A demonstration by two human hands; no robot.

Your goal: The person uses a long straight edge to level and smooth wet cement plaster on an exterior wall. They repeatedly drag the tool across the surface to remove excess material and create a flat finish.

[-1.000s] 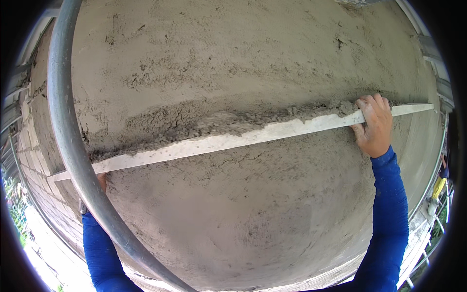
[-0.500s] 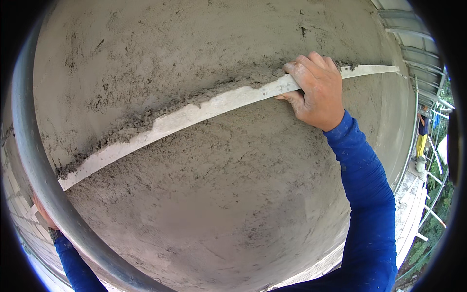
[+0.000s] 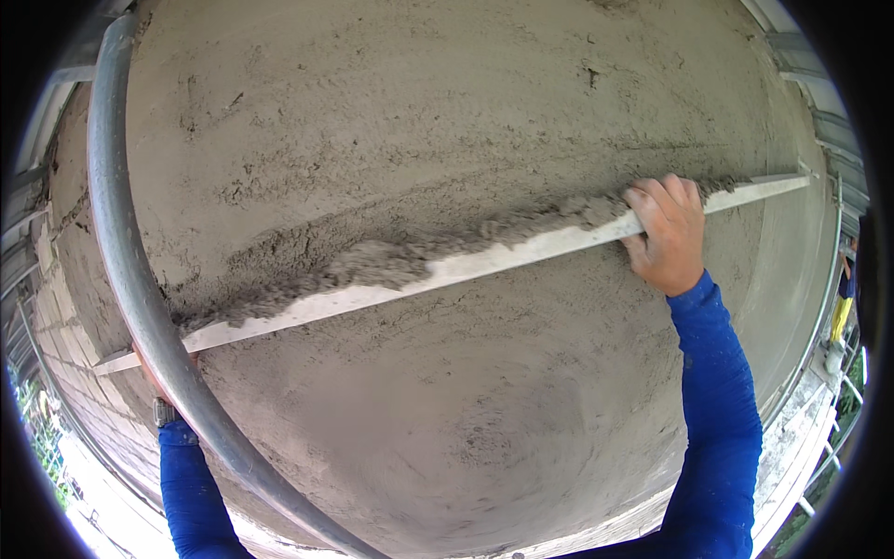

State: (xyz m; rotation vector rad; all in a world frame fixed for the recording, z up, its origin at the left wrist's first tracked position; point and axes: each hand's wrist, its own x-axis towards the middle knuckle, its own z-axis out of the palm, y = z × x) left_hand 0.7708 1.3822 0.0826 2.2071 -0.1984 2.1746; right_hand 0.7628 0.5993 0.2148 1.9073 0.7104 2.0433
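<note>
A long, pale straightedge (image 3: 484, 265) lies against a wall of wet grey plaster (image 3: 391, 419), its right end higher than its left. Loose mortar (image 3: 372, 265) is heaped along its upper edge, thickest left of the middle. My right hand (image 3: 672, 240) is closed round the bar toward its right end, fingers over the top and thumb below. Close to the left end, my left hand (image 3: 149, 369) grips the bar too, though a metal pipe hides most of that hand. Below the bar the plaster looks smoother in places; above, it is rough and pitted.
The curved grey metal pipe (image 3: 140, 270) runs in front of the wall and crosses before my left forearm. Bare blockwork (image 3: 79, 349) shows at far left. Scaffold rails and a person in yellow trousers (image 3: 841, 320) are at the far right.
The view has shifted, and the straightedge now sits less steeply, its left end raised relative to the right. More mortar has piled on its upper edge. Both hands stay at the bar.
</note>
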